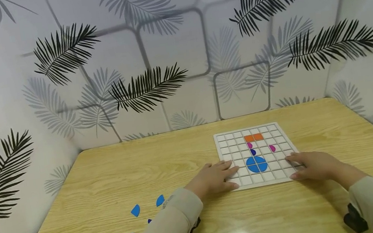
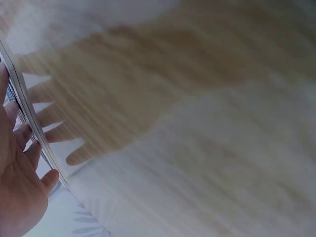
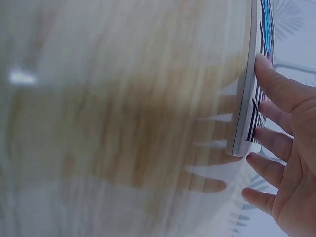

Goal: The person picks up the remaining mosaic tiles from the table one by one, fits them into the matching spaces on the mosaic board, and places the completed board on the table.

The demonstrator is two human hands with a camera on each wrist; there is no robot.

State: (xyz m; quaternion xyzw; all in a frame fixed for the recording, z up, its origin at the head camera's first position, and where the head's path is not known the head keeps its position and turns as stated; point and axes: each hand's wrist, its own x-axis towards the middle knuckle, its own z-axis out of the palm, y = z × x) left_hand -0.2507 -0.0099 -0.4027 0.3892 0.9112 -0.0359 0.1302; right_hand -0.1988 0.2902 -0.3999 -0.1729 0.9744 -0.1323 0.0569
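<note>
A white grid board [image 1: 223, 137] lies on the wooden table. My left hand [image 1: 218, 177] rests on its near left corner, fingers spread over the edge. At the near right corner, my right hand [image 1: 313, 165] touches the board with fingers extended. Both wrist views show relaxed fingers at the board's rim. On the grid, blue pieces [image 1: 256, 164] form a disc split by the grid lines. Above it are a dark blue piece [image 1: 253, 152], a magenta piece [image 1: 250, 145] and two orange squares [image 1: 258, 137]. Another magenta piece [image 1: 272, 148] sits farther right.
Loose blue pieces [image 1: 135, 210] and a small dark blue piece [image 1: 149, 221] lie on the table [image 1: 143, 166] to the left, close to the left sleeve [image 1: 173, 224]. Leaf-patterned walls [image 1: 176, 46] stand behind and beside the table.
</note>
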